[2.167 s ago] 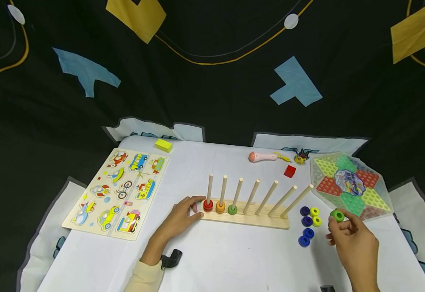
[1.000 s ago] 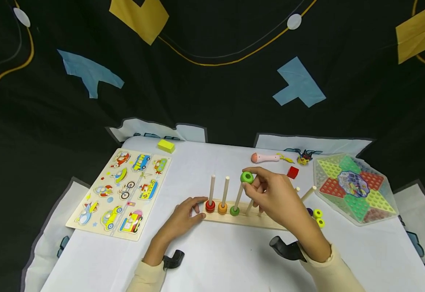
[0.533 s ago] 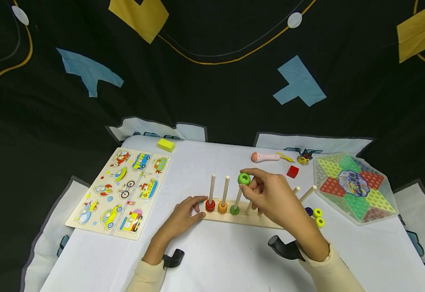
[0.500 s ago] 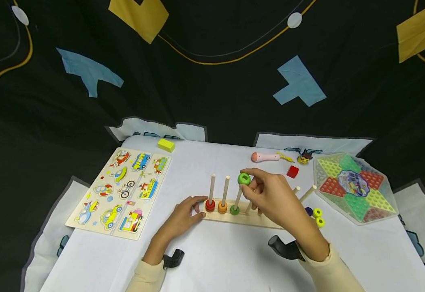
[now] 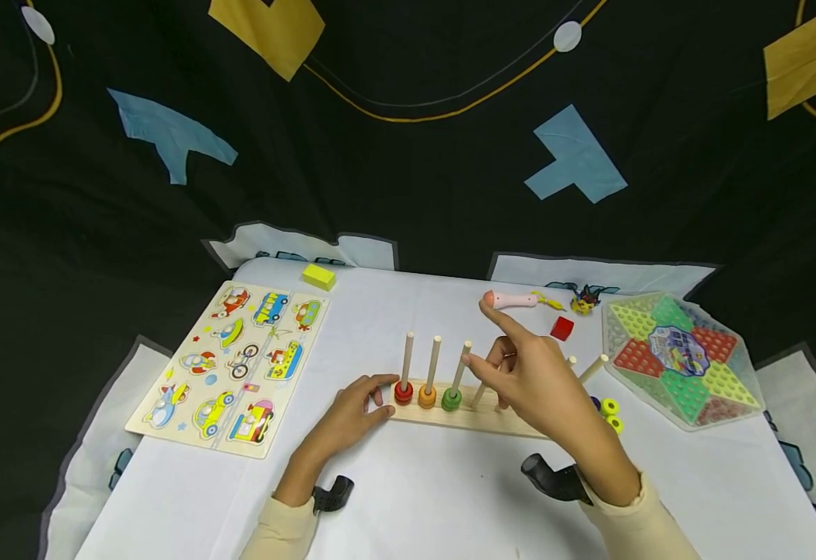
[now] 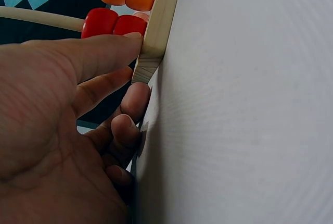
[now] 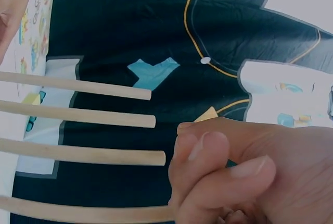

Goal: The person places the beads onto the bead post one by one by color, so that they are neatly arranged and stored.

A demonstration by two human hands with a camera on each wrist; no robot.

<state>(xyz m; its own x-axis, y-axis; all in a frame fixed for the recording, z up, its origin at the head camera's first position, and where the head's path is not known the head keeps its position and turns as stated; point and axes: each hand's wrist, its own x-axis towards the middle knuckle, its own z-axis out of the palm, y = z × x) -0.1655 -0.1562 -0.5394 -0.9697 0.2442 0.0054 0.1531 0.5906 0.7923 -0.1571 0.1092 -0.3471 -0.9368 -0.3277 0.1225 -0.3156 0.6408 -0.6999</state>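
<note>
A wooden peg board (image 5: 474, 418) with a row of upright pegs stands mid-table. Red rings (image 5: 403, 393) sit on its leftmost peg, orange rings (image 5: 427, 398) on the second, and green rings (image 5: 451, 400) on the third. My left hand (image 5: 351, 411) holds the board's left end between thumb and index finger; the left wrist view has the thumb (image 6: 112, 52) right beside the red rings. Above the pegs, my right hand (image 5: 537, 377) has index finger and thumb spread apart with nothing between them, thumb near the third peg's tip. It hides part of the pegs farther right.
Yellow rings (image 5: 611, 416) and a partly hidden purple one lie right of the board. Farther right is a hexagonal game box (image 5: 684, 362); a picture puzzle (image 5: 229, 365) lies left. Behind are a pink toy microphone (image 5: 513, 299), red block (image 5: 562, 328), small figure (image 5: 585, 300) and yellow block (image 5: 319, 277).
My right hand carried a green ring from the right to above the third peg and let it go; it dropped onto the green one there. The left hand stayed put.
</note>
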